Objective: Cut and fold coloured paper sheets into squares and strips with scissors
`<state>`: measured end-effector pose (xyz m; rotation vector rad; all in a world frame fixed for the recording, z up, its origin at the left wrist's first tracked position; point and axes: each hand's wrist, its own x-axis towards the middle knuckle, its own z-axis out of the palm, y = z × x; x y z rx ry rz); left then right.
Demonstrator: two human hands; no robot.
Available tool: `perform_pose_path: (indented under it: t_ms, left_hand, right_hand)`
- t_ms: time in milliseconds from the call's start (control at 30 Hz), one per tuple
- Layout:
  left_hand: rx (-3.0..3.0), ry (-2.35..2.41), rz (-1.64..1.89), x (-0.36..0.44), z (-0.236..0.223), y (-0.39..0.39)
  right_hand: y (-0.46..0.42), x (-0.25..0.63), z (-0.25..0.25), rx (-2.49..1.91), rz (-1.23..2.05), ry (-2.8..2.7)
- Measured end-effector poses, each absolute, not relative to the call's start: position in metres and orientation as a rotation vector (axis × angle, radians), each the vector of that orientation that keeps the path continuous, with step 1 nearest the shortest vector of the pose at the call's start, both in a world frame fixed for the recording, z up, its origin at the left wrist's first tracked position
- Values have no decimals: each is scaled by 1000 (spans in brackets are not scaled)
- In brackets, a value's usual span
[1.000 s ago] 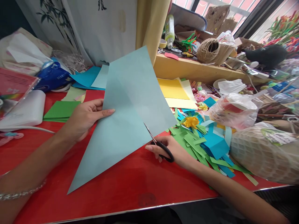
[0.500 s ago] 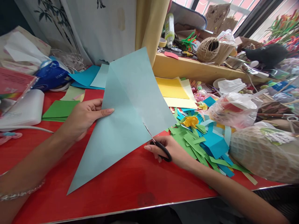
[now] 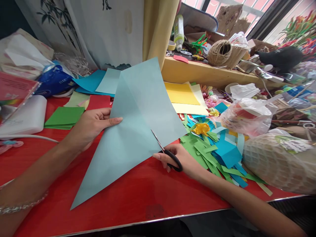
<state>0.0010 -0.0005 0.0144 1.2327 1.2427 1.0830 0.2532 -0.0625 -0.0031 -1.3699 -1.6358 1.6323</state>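
A large pale blue sheet of paper [image 3: 133,131] is held tilted above the red tabletop [image 3: 128,204]. My left hand [image 3: 96,125] pinches its left edge, thumb on top and fingers behind. In my right hand [image 3: 176,154] is a pair of scissors [image 3: 174,160] with black handles. Their blades lie across the sheet's lower edge, tips pointing up and left into the paper. One blade shows on top; whether the blades are parted is hard to see. A faint crease runs down the sheet towards the scissor tips.
Green and blue paper strips [image 3: 202,149] are heaped right of the scissors, beside a netted foam-wrapped bundle [image 3: 274,161]. Yellow paper [image 3: 181,93] lies behind. At left are green squares [image 3: 65,116], a red sheet [image 3: 98,102] and a white cable [image 3: 29,135]. A cluttered ledge [image 3: 202,70] runs behind.
The sheet's top corner has dropped slightly and shifted right, with my left hand moving a little down and right along with it. The scissors stay almost in place in my right hand.
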Motion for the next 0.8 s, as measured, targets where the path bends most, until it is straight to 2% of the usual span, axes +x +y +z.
perform_pose_path:
  t_ms: [800]
  left_hand:
    - [1266,1222,1035,-1,10,0]
  right_hand:
    - [-63,252,0,-1412,1625,-1625]
